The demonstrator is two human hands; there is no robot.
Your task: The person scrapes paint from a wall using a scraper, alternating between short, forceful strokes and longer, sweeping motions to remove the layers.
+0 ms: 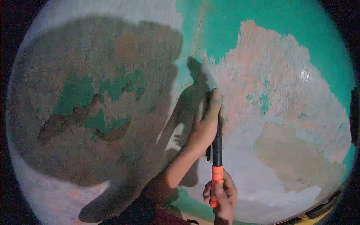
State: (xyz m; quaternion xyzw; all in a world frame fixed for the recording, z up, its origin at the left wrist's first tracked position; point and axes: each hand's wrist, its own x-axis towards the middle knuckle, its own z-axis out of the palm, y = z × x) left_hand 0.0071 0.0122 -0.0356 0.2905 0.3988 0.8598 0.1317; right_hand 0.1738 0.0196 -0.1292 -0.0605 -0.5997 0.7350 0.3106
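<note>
My right hand [224, 193] is closed around the orange handle of a long, narrow black tool [217, 146], low in the view. The tool stands nearly upright in front of a painted wall [240, 157]. Higher up, my left hand [213, 107] grips the upper part of the black length, its arm reaching in from the lower left. Most of its fingers are hidden, and the tool's far end is hard to make out. Around the hands the surface is pale grey-white, with pinkish and green patches.
Bright green paint [292, 15] covers the upper right of the wall. A beige-brown patch [296, 157] shows at the lower right, and broken green and brown areas lie inside a large dark shadow [150, 48] at left. Something yellow [317, 220] crosses the lower right edge.
</note>
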